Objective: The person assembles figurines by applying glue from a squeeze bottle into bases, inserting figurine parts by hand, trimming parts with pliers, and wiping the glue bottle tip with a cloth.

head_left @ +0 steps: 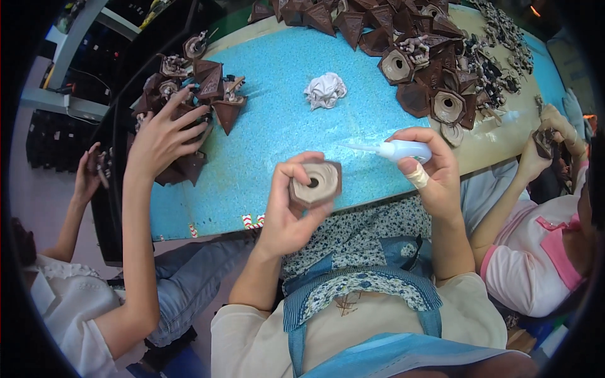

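My left hand grips a brown hexagonal base, its beige hollow side with a dark round hole turned up. In my right hand is a small pale-blue squeeze bottle with a thin clear nozzle, which points left above the table, apart from the base. White tape wraps the right thumb. Both hands are just over the near edge of the blue-covered table. Beyond them lies a crumpled white tissue.
A heap of brown pointed and hexagonal pieces covers the back right, with small figure parts beside it. At left, a co-worker's hand rests on more brown pieces. Another co-worker's hands hold a dark piece at far right.
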Demonstrator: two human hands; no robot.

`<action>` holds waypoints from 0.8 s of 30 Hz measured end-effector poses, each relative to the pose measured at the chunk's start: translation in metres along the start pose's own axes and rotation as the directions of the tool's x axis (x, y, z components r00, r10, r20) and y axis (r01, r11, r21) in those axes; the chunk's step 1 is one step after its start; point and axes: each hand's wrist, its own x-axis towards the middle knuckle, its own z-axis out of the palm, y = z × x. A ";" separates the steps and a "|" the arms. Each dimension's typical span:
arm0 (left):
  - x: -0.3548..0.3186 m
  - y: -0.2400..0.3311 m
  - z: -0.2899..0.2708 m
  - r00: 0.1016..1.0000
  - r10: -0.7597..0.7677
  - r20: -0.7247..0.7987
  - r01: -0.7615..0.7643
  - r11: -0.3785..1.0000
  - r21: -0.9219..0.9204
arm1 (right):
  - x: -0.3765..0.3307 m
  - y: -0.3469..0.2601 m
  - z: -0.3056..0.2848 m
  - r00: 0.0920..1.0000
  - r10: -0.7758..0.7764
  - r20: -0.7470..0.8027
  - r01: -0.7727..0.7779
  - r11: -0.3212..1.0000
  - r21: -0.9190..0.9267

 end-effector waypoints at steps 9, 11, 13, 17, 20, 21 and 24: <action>-0.014 -0.010 0.008 0.994 -0.108 -0.029 0.100 0.973 -0.206 | -0.004 -0.024 0.007 0.969 -0.165 0.186 0.207 0.948 -0.240; -0.020 -0.013 0.010 0.985 -0.167 -0.042 0.154 0.964 -0.219 | -0.003 -0.033 0.015 0.914 -0.278 0.295 0.380 0.841 -0.385; -0.024 -0.016 0.010 0.980 -0.193 -0.054 0.180 0.966 -0.188 | -0.006 -0.038 0.019 0.899 -0.267 0.346 0.407 0.801 -0.439; -0.022 -0.009 0.015 0.983 -0.183 -0.024 0.180 0.981 -0.072 | -0.009 -0.040 0.025 0.864 -0.282 0.416 0.482 0.702 -0.525; -0.021 -0.009 0.017 0.987 -0.163 0.001 0.162 0.985 -0.055 | -0.014 -0.039 0.028 0.874 -0.273 0.403 0.471 0.678 -0.564; -0.022 -0.009 0.018 0.985 -0.170 0.001 0.170 0.984 -0.056 | -0.016 -0.039 0.028 0.885 -0.265 0.383 0.455 0.673 -0.584; -0.024 -0.010 0.020 0.972 -0.234 -0.028 0.231 0.969 -0.089 | -0.017 -0.038 0.028 0.879 -0.265 0.396 0.463 0.669 -0.581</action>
